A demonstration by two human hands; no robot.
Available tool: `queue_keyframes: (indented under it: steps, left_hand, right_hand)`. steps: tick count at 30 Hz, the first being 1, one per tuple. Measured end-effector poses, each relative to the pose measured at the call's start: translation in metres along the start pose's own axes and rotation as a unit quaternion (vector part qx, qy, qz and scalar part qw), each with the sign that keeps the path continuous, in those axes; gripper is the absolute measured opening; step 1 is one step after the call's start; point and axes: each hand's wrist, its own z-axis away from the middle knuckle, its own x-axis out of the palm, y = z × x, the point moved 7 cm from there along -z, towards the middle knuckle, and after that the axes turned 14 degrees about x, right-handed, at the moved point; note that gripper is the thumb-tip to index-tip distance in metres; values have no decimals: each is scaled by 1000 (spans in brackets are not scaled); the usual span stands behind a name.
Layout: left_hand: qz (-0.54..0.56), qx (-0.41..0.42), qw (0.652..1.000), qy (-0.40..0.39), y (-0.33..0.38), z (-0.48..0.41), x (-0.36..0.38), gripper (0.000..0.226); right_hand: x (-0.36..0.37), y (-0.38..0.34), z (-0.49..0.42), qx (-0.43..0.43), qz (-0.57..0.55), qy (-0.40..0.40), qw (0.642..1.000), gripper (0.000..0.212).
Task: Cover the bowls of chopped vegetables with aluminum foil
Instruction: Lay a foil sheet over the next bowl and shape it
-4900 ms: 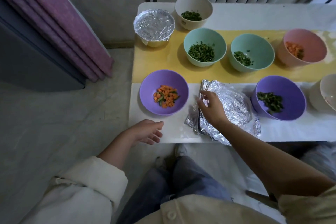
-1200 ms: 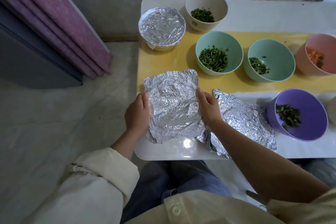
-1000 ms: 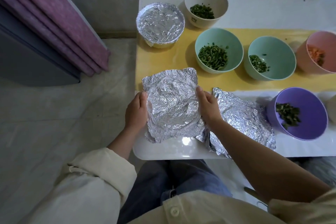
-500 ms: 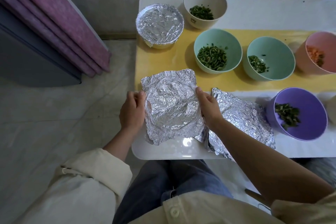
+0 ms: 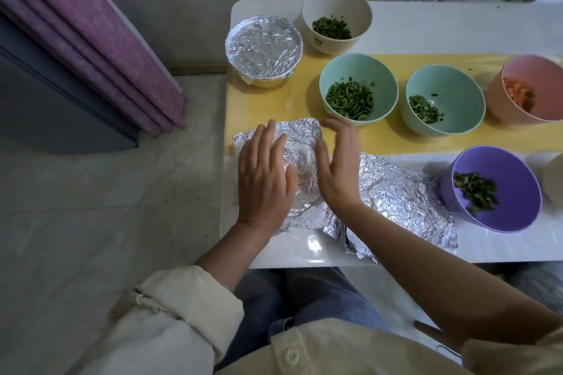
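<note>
Presses the foil sheet over a rounded form, judged a bowl though hidden, at the near-left corner of the table, with the left hand flat on top and the right hand open, edge-on against the sheet's right side, without gripping. Probably calls next for crimping the loose edges under the rim, then taking a sheet from the spare foil just beside, along the near edge. Leaves a foil-covered bowl at the far-left corner and, uncovered, a white bowl, left teal bowl, right teal bowl and purple bowl of chopped greens, plus a pink bowl of orange bits.
</note>
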Motion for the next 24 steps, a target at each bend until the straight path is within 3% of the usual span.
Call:
queue_keyframes:
  steps: [2, 5, 10, 18, 24]
  left_hand:
    - [-29, 8, 998, -58, -4, 6, 17, 53]
    - [-56, -1, 992, -115, -17, 12, 36, 58]
    - [-51, -13, 991, -126, -34, 18, 47, 62]
    - [71, -43, 996, -35, -45, 15, 41, 53]
    - [209, -143, 966, 48, -67, 22, 43, 41]
  right_hand:
    - [18, -6, 7, -59, 60, -68, 994, 40]
    - [41, 14, 13, -50, 154, -149, 975, 56]
    - [58, 40, 9, -10, 255, -180, 950, 68]
    - [50, 51, -6, 64, 107, -136, 983, 38]
    - [50, 71, -9, 203, -33, -154, 966, 21]
